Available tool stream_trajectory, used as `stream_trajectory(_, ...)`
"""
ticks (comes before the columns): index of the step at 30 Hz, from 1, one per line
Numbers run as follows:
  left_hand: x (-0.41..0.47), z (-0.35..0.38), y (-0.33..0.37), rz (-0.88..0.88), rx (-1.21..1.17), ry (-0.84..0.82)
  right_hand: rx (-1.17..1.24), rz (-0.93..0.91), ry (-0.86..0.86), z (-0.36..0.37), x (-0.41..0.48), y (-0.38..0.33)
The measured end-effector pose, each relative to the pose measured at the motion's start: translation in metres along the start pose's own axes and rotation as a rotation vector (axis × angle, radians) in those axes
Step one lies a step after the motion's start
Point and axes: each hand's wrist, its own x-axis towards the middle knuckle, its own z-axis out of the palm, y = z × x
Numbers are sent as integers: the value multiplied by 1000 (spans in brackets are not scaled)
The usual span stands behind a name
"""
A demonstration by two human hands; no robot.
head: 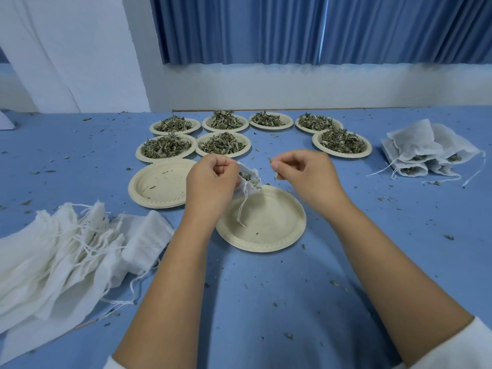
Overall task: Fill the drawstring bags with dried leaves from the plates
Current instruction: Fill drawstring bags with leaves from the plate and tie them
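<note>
Head: bag (249,179) within left grip (213,179)

A blue cloth (266,302) covered the table. Along the table's far edge ran a thin wooden strip (266,110). Behind it stood a low white wall (319,86), with pleated blue curtains (266,27) above. Past the table's far left corner rose a white pillar (138,62), with a white drape (53,49) beside it.

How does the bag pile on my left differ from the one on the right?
The left bag pile lies flat and empty, fanned out loosely; the right bag pile is plump and stacked, with leaves showing at the mouths. Both are white cloth with drawstrings.
</note>
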Motion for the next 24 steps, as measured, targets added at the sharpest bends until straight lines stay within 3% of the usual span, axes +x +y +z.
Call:
stream_trajectory(3,-1,1,1,-7,9,-15,229,-83,84,13,-7,-7)
stream_trajectory(6,-3,2,4,0,2,-24,282,-119,104,29,-12,-7)
stream_trajectory(12,-4,2,7,-13,-50,-47,-14,-248,73,43,-14,5)
stream_trajectory(19,-6,2,7,23,-44,-126,-289,-273,74,39,-9,11)
stream_trajectory(24,-9,5,8,49,-1,-237,-459,-299,-58,39,-7,13)
